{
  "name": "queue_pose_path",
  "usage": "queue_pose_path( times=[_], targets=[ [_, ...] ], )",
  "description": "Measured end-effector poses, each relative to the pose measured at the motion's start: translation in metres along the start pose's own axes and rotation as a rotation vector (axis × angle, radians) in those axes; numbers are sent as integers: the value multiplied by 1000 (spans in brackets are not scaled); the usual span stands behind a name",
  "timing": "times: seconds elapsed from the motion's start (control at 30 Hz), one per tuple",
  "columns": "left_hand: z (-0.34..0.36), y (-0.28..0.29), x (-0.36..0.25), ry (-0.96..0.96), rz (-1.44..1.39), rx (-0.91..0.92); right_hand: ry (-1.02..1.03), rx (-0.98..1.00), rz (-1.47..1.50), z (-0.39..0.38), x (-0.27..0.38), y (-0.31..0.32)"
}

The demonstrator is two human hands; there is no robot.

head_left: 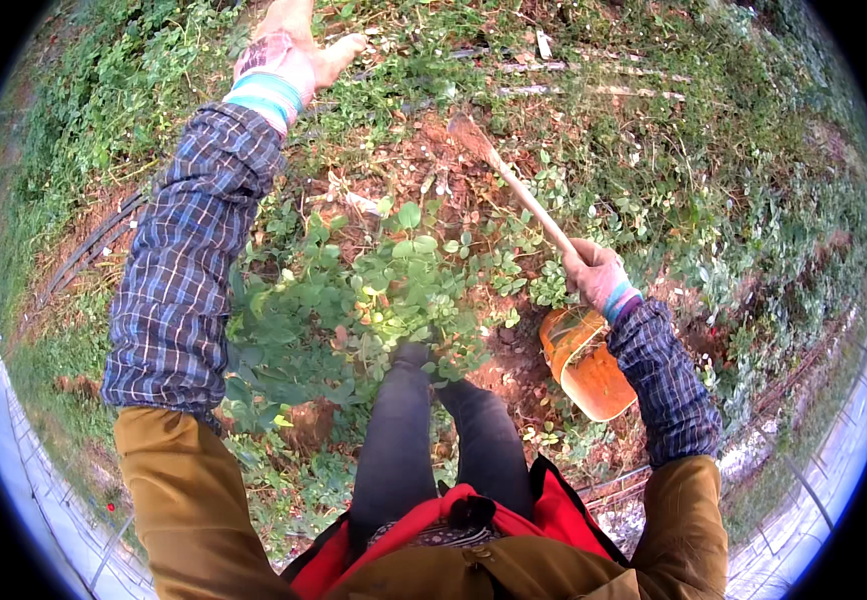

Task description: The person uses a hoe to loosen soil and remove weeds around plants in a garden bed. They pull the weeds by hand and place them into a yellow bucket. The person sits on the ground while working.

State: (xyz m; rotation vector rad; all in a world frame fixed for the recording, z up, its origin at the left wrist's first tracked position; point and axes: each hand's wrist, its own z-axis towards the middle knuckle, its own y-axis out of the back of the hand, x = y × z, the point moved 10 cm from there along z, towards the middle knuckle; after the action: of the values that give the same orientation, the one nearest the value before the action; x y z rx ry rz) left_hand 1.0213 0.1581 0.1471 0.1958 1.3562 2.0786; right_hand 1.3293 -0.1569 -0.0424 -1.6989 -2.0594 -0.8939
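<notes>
My left hand, in a pale glove with a blue-striped cuff, reaches far out over low weeds. Its thumb is stretched away from the fingers, and the picture's upper edge cuts the fingertips off. I see nothing held in it. My right hand, gloved alike, is closed round the end of a wooden-handled hand tool. The tool slants up and left, its narrow soil-coloured head over a patch of brown soil. Just below my right hand, an orange bucket lies tipped, partly hidden by my forearm, with dry stalks at it.
Leafy green plants grow between my arms and in front of my legs. A dark hose runs along the ground at the left. Pale strips cross the weeds farther off. White sheeting curves along the left rim.
</notes>
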Motion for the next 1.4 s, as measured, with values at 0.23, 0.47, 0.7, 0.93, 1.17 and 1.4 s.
queue_pose_path(
  times=[0.23, 0.47, 0.7, 0.93, 1.17, 1.4],
  targets=[
    [-83, -202, 31, 234, 105, 837, -168, 23, -121, 58, 5, -3],
    [-111, -315, 16, 101, 134, 1119, 61, -88, -632, 63, 40, -4],
    [-139, -384, 61, 56, 240, 1107, 265, -96, -713, 99, 79, 2],
    [-127, -393, 86, 182, 260, 1175, 340, -25, -654, 142, 57, -18],
    [-109, -377, 128, 128, 203, 1093, 461, -21, -784, 167, 81, -74],
    [-163, -267, 217, 239, 516, 1207, 495, -16, -960, 152, 118, 35]
  ],
)
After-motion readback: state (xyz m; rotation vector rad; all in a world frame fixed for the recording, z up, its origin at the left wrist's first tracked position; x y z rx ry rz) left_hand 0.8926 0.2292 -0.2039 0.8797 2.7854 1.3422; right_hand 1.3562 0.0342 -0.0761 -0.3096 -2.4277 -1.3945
